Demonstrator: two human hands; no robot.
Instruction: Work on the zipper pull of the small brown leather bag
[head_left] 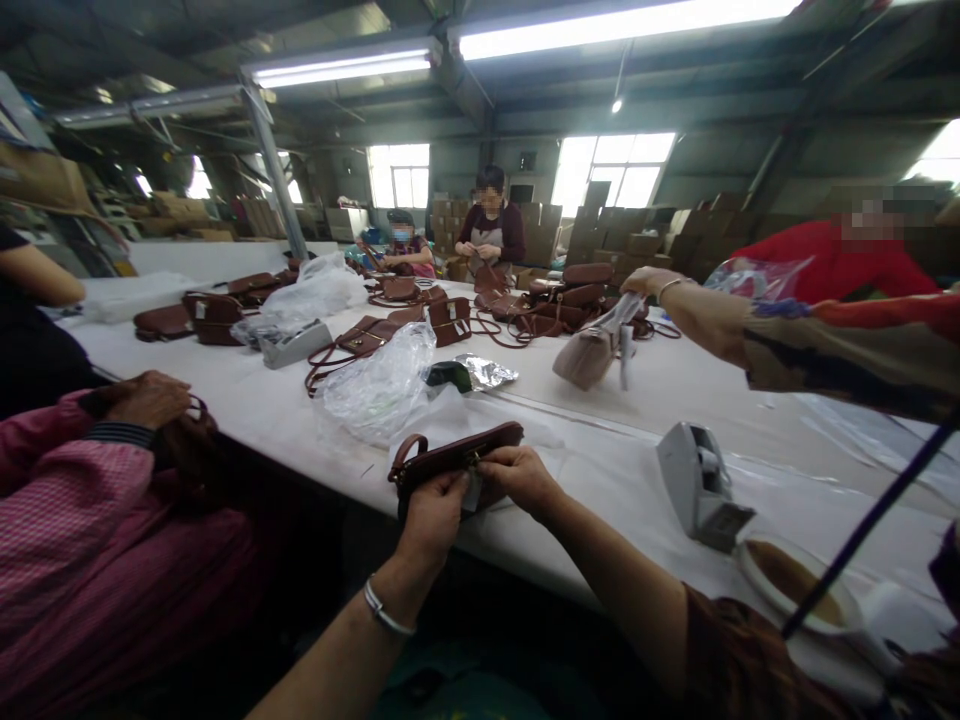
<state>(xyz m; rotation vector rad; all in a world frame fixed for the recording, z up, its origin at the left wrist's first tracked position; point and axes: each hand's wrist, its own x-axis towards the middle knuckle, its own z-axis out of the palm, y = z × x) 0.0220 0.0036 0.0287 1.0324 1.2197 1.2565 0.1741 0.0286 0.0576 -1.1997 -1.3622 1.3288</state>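
Observation:
A small dark brown handbag [450, 455] is tilted at the near edge of the white table, with a zip along its top and a short strap loop at its left end. My left hand [433, 515] is closed on the bag's front, thumb on top. Against the upper front, close to a small metal fitting, my right hand [521, 478] pinches with thumb and forefinger. Between the two hands a pale tag or slip hangs; its details are too blurred to read. My fingers partly hide the bag's front.
Crumpled clear plastic [382, 385] lies behind the bag. A tape dispenser [701, 485] and a bowl [799, 580] of brown contents stand to the right. A co-worker's hand [652, 282] holds a wrapped bag [589, 355]. Another person's hands [150, 398] are at left. Brown bags [450, 318] cover the table's middle.

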